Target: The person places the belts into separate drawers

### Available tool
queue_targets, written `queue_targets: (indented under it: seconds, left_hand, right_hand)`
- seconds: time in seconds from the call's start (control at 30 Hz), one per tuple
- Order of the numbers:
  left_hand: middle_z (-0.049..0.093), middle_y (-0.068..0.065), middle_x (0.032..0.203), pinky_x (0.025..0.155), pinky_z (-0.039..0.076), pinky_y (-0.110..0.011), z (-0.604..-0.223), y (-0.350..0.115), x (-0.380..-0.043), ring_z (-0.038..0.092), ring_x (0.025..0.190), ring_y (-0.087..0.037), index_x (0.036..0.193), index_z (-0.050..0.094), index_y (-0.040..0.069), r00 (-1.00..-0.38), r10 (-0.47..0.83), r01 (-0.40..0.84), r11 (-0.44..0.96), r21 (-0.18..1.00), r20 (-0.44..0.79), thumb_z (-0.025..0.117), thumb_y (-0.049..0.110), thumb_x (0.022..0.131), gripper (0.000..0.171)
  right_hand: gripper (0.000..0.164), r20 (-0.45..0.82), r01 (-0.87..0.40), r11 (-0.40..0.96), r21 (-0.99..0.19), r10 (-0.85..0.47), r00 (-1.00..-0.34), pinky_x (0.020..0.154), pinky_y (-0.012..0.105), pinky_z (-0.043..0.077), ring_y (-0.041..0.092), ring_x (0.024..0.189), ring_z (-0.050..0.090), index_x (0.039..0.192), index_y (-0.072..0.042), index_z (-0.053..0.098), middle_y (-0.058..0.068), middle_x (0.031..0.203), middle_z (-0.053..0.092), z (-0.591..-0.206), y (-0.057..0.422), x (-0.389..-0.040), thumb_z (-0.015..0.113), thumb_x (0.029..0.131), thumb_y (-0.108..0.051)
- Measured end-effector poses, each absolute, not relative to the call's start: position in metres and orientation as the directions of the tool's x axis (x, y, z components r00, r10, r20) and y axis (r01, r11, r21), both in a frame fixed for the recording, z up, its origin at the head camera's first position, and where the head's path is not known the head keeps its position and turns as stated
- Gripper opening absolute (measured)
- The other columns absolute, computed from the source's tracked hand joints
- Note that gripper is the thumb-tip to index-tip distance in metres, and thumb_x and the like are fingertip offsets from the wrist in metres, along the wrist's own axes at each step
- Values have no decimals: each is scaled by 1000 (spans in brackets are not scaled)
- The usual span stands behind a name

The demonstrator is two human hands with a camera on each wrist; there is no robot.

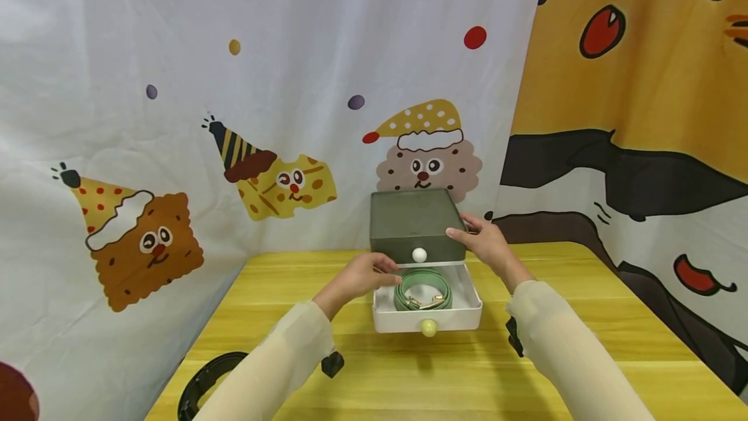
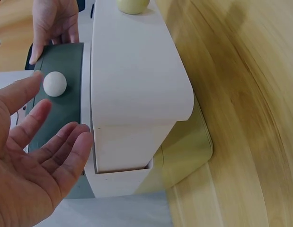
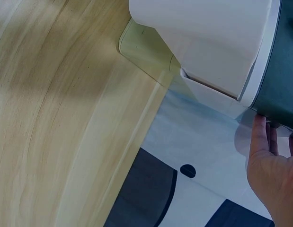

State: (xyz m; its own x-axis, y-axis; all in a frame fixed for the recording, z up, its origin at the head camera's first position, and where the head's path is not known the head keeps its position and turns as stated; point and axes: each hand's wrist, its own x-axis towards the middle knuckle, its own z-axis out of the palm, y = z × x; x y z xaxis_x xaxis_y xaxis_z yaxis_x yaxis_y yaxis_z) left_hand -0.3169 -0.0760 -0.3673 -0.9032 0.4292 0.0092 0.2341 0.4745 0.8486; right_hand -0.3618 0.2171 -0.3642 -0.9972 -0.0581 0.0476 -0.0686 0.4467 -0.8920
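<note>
A small two-drawer box stands at the back of the table, its dark green upper drawer [image 1: 391, 251] closed and fitted with a white knob [image 1: 419, 255]. Below it, the white lower drawer [image 1: 400, 322] is pulled out, with a pale yellow knob [image 1: 429, 327]. Inside lies a coiled green belt [image 1: 402, 297] with a gold-coloured buckle. My left hand [image 1: 362, 276] hovers by the drawer's left back corner; in the left wrist view its fingers [image 2: 66, 156] are spread and hold nothing. My right hand [image 1: 487, 244] touches the box's right side with extended fingers [image 3: 260, 137].
A coiled black belt [image 1: 201, 379] lies at the table's front left, partly behind my left sleeve. The wooden table [image 1: 409, 382] reaches back to a printed curtain [image 1: 304, 83] just behind the box.
</note>
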Motion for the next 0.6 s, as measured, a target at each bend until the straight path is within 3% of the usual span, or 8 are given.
queue_targets:
  seconds: [0.2, 0.6]
  left_hand:
    - [66, -3, 101, 86, 53, -51, -367, -76, -314, 61, 89, -19, 114, 68, 2, -903, 429, 250, 457, 854, 35, 74, 22, 92, 31]
    - [67, -2, 103, 78, 55, -39, -366, -74, -304, 62, 88, -18, 115, 68, 7, -913, 400, 272, 439, 856, 84, 73, 24, 92, 29]
  right_hand:
    - [92, 50, -69, 450, -890, -54, -997, 109, 56, 35, 42, 143, 29, 159, -16, 25, 23, 158, 28, -365, 217, -362, 68, 88, -57]
    - [92, 36, -56, 452, -890, -51, -998, 109, 55, 34, 41, 143, 28, 159, -18, 25, 21, 158, 28, -366, 217, -363, 68, 87, -58]
